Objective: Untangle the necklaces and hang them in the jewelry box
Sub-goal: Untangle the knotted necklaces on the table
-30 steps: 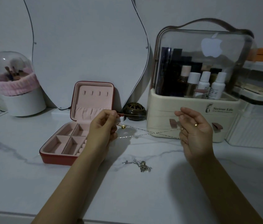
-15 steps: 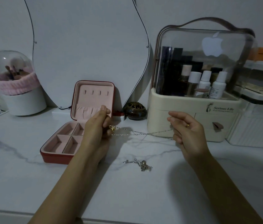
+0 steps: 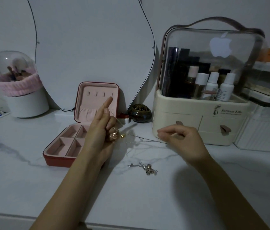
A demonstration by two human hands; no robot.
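Note:
A thin gold necklace [image 3: 141, 139] is stretched between my two hands, just above the white marble table. My left hand [image 3: 102, 131] grips one end with a round pendant and small charms at its fingers, and its index finger points up at the hooks in the lid of the open pink jewelry box [image 3: 96, 95]. My right hand [image 3: 180, 140] pinches the chain's other end in front of the cream organizer. A second tangled necklace [image 3: 146, 168] lies loose on the table below the stretched chain.
A cream cosmetics organizer [image 3: 197, 127] with a clear dome stands at the right, a small dark round pot [image 3: 140, 112] beside it. A curved mirror [image 3: 89, 47] leans behind the box. A brush holder [image 3: 21, 90] stands far left. Clear drawers [image 3: 263, 130] sit at the far right.
My left hand moved toward the box lid and raised its index finger at the hooks. My right hand came lower and leftward, and the chain now hangs slacker between them.

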